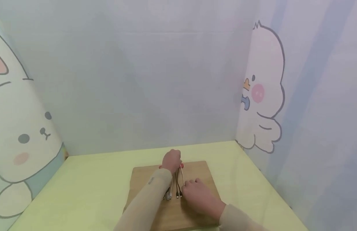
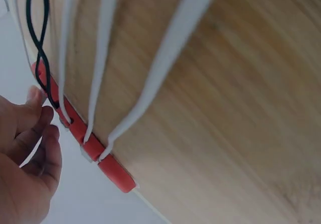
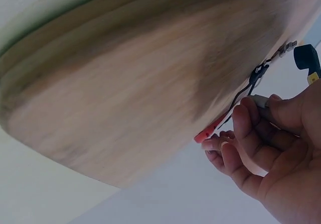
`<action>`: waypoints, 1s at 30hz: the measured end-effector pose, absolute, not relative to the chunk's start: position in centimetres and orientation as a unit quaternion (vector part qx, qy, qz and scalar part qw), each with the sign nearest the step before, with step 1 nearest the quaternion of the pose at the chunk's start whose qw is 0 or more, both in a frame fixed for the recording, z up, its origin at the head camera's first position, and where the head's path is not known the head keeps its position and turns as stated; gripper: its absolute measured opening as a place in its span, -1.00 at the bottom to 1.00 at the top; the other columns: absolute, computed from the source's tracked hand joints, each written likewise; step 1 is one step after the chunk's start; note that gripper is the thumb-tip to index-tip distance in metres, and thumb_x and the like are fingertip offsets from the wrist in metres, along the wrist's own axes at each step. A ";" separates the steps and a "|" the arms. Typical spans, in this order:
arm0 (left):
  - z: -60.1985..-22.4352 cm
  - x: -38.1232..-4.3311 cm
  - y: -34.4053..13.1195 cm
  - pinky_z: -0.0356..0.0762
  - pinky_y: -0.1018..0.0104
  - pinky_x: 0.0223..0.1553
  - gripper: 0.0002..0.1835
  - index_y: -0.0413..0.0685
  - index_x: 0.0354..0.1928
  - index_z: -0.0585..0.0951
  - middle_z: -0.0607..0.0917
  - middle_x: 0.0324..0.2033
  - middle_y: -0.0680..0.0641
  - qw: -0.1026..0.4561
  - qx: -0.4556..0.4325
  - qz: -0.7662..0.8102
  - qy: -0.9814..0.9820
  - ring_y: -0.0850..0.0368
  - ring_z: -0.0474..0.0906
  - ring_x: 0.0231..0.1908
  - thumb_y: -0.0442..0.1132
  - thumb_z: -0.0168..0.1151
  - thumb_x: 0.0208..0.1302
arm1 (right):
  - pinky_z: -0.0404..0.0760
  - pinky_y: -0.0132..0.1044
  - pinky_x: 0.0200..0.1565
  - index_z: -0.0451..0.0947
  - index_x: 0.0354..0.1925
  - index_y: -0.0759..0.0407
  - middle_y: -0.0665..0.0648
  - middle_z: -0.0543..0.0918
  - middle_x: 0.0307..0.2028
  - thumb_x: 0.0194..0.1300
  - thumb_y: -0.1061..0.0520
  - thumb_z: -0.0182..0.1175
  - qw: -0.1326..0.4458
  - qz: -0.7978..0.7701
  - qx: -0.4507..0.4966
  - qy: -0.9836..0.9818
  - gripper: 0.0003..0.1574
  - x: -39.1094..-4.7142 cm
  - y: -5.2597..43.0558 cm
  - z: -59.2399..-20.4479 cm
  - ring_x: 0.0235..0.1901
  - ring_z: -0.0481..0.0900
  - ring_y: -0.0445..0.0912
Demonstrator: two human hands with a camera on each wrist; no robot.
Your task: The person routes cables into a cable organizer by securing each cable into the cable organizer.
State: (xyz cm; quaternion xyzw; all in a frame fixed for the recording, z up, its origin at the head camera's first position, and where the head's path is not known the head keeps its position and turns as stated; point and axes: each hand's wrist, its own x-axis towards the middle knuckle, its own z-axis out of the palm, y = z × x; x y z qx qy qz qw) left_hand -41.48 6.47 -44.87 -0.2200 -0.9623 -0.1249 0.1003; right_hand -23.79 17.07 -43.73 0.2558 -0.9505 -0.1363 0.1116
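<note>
A red cable holder (image 2: 116, 176) runs along the far edge of a wooden board (image 1: 205, 176), with white cables (image 2: 154, 78) and black cables (image 2: 46, 58) set in its slots. My left hand (image 1: 171, 161) is at the holder; its thumb and fingertips pinch a thin white cable (image 1: 182, 175) by the holder's end, the contact partly hidden. Nearer to me, my right hand (image 1: 201, 196) pinches that cable's pale connector (image 3: 261, 101) between thumb and forefinger. Black connectors (image 1: 178, 194) and pale connectors (image 1: 168, 195) lie side by side on the board, left of my right hand.
The board lies on a pale yellow table (image 1: 89, 189). A grey back wall (image 1: 149, 89) and patterned side panels (image 1: 305, 128) enclose the table. A black object with a yellow mark (image 3: 306, 58) shows beside my right hand; its kind is unclear.
</note>
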 end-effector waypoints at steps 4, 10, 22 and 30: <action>-44.8 -41.6 5.7 0.51 0.18 -0.46 -0.76 0.00 -0.55 0.52 0.57 -0.63 0.04 0.119 -0.208 -0.056 -0.969 0.13 0.48 -0.55 -0.20 0.32 0.22 | 0.30 -0.29 -0.39 0.60 -0.41 -0.03 -0.07 0.56 -0.48 0.26 0.00 0.24 0.116 -0.143 0.264 -0.947 -0.87 -24.0 16.1 -42.8 -0.49 0.43 -0.18; -44.7 -41.2 5.4 0.57 0.01 -0.23 -0.84 0.06 -0.48 0.60 0.69 -0.48 -0.01 0.138 -0.206 0.000 -0.969 0.01 0.59 -0.31 -0.12 0.34 0.21 | 0.32 -0.27 -0.39 0.60 -0.42 -0.04 -0.08 0.57 -0.48 0.25 -0.01 0.24 0.101 -0.160 0.272 -0.944 -0.86 -24.1 15.4 -42.7 -0.49 0.45 -0.18; -45.1 -41.0 3.9 0.43 -0.09 -0.13 -0.82 0.19 -0.47 0.64 0.58 -0.35 0.05 0.142 -0.201 -0.003 -0.969 0.01 0.40 -0.17 0.04 0.35 0.18 | 0.36 -0.25 -0.38 0.60 -0.36 -0.08 -0.08 0.54 -0.46 0.19 -0.01 0.30 0.131 -0.200 0.320 -0.917 -0.92 -23.7 15.7 -44.4 -0.45 0.47 -0.18; -45.1 -40.3 3.2 0.48 -0.13 -0.09 -0.74 0.11 -0.21 0.67 0.65 -0.26 0.01 0.152 -0.187 0.011 -0.970 -0.01 0.48 -0.13 0.08 0.13 0.38 | 0.46 -0.12 -0.26 0.58 -0.43 -0.01 -0.06 0.52 -0.45 0.04 -0.02 0.32 0.063 -0.126 0.264 -0.954 -0.84 -23.4 16.2 -43.7 -0.42 0.45 -0.15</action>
